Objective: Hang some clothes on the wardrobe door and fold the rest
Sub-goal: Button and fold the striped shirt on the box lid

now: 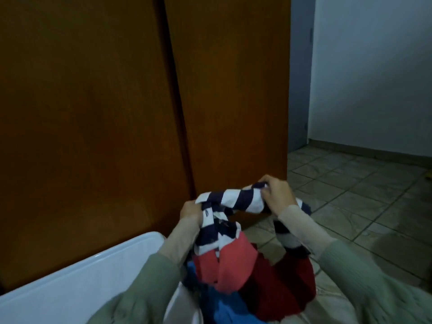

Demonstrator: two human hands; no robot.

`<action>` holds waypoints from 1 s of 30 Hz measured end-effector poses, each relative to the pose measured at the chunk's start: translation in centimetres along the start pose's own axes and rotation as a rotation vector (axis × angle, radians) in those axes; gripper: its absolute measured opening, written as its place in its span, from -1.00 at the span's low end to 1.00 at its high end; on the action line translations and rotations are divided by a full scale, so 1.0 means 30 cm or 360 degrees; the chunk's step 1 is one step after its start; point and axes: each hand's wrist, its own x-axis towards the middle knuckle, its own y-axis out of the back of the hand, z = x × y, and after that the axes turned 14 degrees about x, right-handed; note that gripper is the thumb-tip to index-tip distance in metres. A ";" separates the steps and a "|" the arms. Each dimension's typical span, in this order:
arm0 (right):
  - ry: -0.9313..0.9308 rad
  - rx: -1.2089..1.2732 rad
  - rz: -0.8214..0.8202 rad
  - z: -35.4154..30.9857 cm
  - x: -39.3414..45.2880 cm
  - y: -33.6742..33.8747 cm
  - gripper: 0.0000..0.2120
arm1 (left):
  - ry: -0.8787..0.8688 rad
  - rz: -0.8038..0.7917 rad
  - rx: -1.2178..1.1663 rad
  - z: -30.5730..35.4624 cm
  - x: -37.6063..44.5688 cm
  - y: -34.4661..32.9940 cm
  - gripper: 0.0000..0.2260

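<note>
Wardrobe (93, 113): brown wood, fills the left and centre of the view, two door panels meeting at a dark vertical seam; stands on the floor at the far side of the hands.

Wall (374, 66): pale, far right, with a grey door or panel (300, 78) between it and the wardrobe; detail on that panel is too dim to tell.

Tiled floor (350, 195): beige-grey square tiles, right half of the scene, running from the wall toward the near edge.

White tub (70, 277): smooth pale rim, near left, just beside the wardrobe base; its contents are out of sight.

Pile of clothes (280, 284): near centre, low in the view; dark red fabric on the right, blue fabric beneath at the near edge, a white piece at the near left. What holds the pile cannot be told.

Striped garment (236, 198): navy and white bands with a coral-pink lower part (224, 265); held up above the pile, stretched between both hands in front of the wardrobe's right door, its pink part hanging down onto the pile.

Sleeves: grey-green over beige cuffs, entering from the near edge.

Left hand (190, 211): fingers curled, gripping a bunch of the striped garment at its left end.

Right hand (275, 195): fingers and thumb pinching the garment's right end, raised slightly higher and farther than the left.
</note>
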 end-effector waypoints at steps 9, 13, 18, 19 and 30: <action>0.0429 0.0865 -0.1012 -0.449 -0.058 -0.213 -0.42 | -0.0419 0.0043 0.0111 0.072 -0.130 0.505 -0.86; 0.0726 0.0782 -0.0963 -0.620 -0.044 -0.330 -0.77 | -0.0355 0.0120 0.0193 0.001 -0.164 0.719 -0.90; 0.0691 0.1104 -0.0767 -0.726 -0.042 -0.436 -0.88 | -0.0187 -0.0207 0.0586 -0.215 -0.210 0.904 -0.82; 0.0646 0.1162 -0.0747 -0.736 -0.036 -0.455 -0.79 | -0.0160 -0.0236 0.0685 -0.263 -0.212 0.926 -0.81; 0.0143 0.1191 -0.1598 -0.858 -0.082 -0.577 -0.38 | -0.0704 0.0251 0.0193 -0.277 -0.237 1.040 -0.86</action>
